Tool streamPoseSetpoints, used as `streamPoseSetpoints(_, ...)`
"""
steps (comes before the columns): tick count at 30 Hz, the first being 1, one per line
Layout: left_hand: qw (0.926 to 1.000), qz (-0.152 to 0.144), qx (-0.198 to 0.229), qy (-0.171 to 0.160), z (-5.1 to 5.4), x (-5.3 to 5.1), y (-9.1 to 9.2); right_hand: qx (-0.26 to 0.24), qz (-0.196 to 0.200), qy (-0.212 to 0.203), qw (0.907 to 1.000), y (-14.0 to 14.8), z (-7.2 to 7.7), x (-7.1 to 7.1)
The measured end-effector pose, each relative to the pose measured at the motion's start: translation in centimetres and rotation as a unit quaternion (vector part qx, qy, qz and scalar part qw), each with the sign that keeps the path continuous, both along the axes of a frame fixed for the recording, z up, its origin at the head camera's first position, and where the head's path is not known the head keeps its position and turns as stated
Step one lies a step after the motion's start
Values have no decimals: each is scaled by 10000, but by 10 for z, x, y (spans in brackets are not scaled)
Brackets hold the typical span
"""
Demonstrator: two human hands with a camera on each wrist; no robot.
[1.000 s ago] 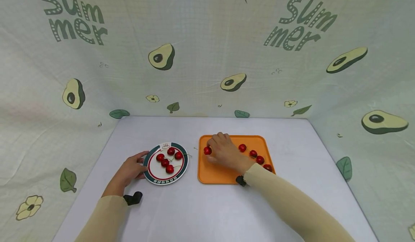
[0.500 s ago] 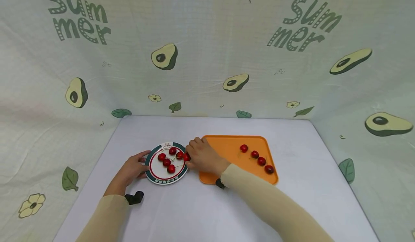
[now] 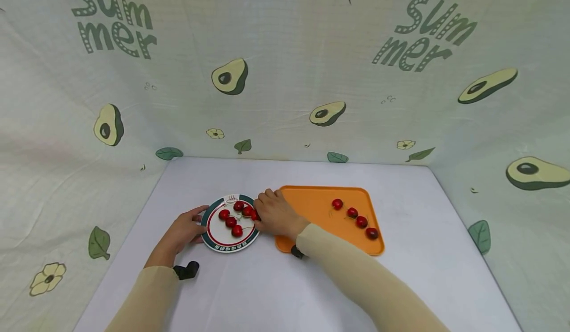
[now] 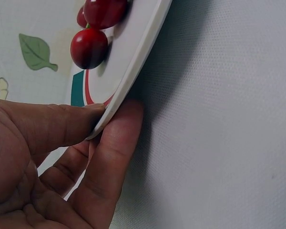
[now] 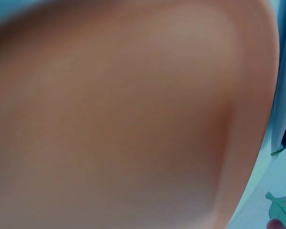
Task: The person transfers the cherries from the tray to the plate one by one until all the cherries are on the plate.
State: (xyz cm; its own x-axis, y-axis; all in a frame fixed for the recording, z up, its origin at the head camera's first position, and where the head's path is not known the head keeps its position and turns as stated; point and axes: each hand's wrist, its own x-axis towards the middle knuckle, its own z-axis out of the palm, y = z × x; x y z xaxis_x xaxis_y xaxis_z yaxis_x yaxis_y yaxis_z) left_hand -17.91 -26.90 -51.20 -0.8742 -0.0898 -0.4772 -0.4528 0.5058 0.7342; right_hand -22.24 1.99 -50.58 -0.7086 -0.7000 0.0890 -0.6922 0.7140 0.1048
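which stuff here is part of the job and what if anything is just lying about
Seems part of the job:
plate, gripped by the left hand
cherry in the right hand
five cherries on the plate
orange tray with four cherries

Surroundings only:
printed cloth
white tabletop

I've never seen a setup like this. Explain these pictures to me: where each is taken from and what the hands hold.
There is no machine here: a person works bare-handed. The wide picture comes from a camera worn on the head; the close-ups come from one on each wrist. On the white table are a round plate bearing five cherries and an orange tray bearing four cherries. The left hand pinches the plate's rim. The right hand has another cherry at its fingertips, by the plate's right edge as pictured; whether it is gripped is hard to see. The right wrist picture barely helps, because blurred skin fills most of it.
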Motion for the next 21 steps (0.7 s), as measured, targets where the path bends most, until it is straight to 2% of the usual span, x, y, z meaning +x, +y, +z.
streamPoseSetpoints(8, 10000, -50, 36, 28, 0, 0, -1, 85, 152, -102, 9998, -9, 0, 1)
streamPoseSetpoints(21, 9994, -192, 238, 131, -7, -3, -6, 261, 180, 101, 9994, -14, -7, 2)
